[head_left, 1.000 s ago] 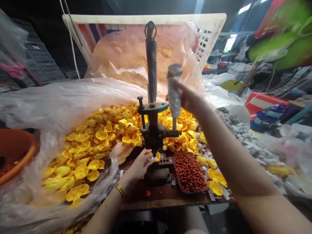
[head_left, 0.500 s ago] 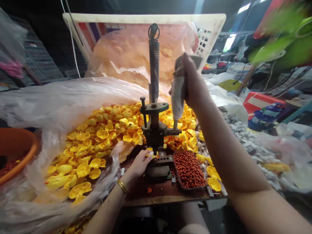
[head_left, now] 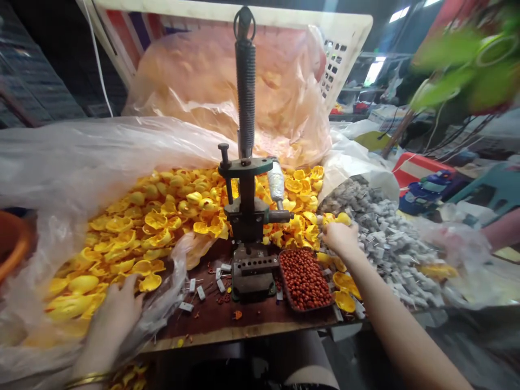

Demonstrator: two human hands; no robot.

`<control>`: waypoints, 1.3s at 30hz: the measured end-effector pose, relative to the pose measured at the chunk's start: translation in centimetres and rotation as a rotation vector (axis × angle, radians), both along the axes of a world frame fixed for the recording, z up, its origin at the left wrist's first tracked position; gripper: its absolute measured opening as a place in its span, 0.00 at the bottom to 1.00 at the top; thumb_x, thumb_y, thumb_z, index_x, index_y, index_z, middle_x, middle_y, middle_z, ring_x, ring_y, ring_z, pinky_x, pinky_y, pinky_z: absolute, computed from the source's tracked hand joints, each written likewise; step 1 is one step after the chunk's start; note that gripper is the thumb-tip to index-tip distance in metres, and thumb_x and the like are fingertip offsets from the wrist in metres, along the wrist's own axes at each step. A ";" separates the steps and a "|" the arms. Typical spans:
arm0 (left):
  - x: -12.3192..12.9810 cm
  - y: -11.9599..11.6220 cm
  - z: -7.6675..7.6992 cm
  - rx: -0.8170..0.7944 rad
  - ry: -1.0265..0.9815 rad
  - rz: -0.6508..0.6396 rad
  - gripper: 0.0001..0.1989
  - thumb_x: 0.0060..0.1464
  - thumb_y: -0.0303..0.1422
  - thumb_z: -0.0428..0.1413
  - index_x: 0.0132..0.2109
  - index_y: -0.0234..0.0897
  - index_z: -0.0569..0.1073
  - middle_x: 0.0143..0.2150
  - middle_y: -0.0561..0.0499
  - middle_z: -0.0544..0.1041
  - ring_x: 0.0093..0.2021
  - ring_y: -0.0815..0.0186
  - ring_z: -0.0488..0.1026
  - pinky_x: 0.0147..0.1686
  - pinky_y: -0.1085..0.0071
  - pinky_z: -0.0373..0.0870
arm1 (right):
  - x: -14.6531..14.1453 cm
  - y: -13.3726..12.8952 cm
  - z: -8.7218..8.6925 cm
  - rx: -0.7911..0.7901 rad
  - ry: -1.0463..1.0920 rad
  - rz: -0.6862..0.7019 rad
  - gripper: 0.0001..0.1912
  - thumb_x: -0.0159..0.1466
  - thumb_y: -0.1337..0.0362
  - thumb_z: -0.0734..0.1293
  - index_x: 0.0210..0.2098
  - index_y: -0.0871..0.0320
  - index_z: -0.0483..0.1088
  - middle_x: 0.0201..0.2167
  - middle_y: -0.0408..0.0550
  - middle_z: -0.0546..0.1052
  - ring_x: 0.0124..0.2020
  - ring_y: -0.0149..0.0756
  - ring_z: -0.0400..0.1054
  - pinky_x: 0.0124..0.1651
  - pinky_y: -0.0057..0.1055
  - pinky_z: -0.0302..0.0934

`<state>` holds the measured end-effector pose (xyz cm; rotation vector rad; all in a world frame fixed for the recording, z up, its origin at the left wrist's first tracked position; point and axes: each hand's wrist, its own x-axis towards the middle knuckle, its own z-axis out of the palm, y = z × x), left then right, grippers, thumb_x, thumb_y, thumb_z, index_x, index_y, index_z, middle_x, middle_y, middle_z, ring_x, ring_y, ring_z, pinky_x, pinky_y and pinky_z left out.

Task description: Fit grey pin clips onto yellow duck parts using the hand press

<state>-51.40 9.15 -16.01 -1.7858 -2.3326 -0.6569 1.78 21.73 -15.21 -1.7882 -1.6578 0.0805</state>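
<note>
My left hand [head_left: 118, 306] reaches over the near left part of a heap of yellow plastic shells [head_left: 122, 238], thumb and fingers apart, slightly blurred. No shell is visibly gripped in it. On the right, my right hand [head_left: 342, 236] is closed on a yellow plastic shell [head_left: 342, 218], beside the pile of small grey-white box-shaped parts with thin metal pins [head_left: 385, 254]. Between my hands stands a hand press [head_left: 246, 216] with a tall spring. Its lever handle [head_left: 277, 181], wrapped in pale material, is untouched. No yellow piece shows on the press's lower block [head_left: 254, 265].
A tray of small red-brown parts [head_left: 305, 279] sits right of the press. Several loose grey-white parts [head_left: 201, 292] lie left of it on the board. Behind are clear plastic sheeting [head_left: 122, 141] and a white crate [head_left: 349, 65]. An orange tub [head_left: 14, 244] stands at far left, a green fan [head_left: 467, 70] upper right.
My right hand has let go of the lever handle, which has swung down and back, and now holds a yellow shell at the right. My left hand has moved from the press to the left heap.
</note>
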 end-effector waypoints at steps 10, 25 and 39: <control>1.1 -0.1 -0.1 -0.153 0.138 0.061 0.15 0.56 0.41 0.49 0.47 0.41 0.70 0.36 0.48 0.72 0.34 0.58 0.70 0.32 0.68 0.64 | -0.2 -2.4 -0.5 -0.066 -0.065 -0.060 0.13 0.51 0.61 0.69 0.17 0.54 0.62 0.19 0.46 0.66 0.24 0.39 0.64 0.30 0.34 0.54; 14.3 -0.9 0.2 0.186 -0.308 -0.553 0.06 0.52 0.23 0.51 0.35 0.39 0.68 0.53 0.44 0.66 0.55 0.57 0.67 0.52 0.61 0.68 | -16.1 -11.1 2.4 -0.229 0.805 0.721 0.07 0.54 0.65 0.71 0.33 0.59 0.72 0.35 0.46 0.72 0.29 0.30 0.69 0.29 0.25 0.65; 15.9 -1.2 2.4 -0.396 -1.428 -0.671 0.19 0.41 0.27 0.66 0.43 0.37 0.73 0.41 0.47 0.78 0.42 0.62 0.76 0.41 0.71 0.73 | -17.0 -12.4 1.3 0.099 0.608 0.844 0.07 0.59 0.72 0.69 0.37 0.57 0.75 0.39 0.50 0.74 0.41 0.33 0.72 0.42 0.25 0.67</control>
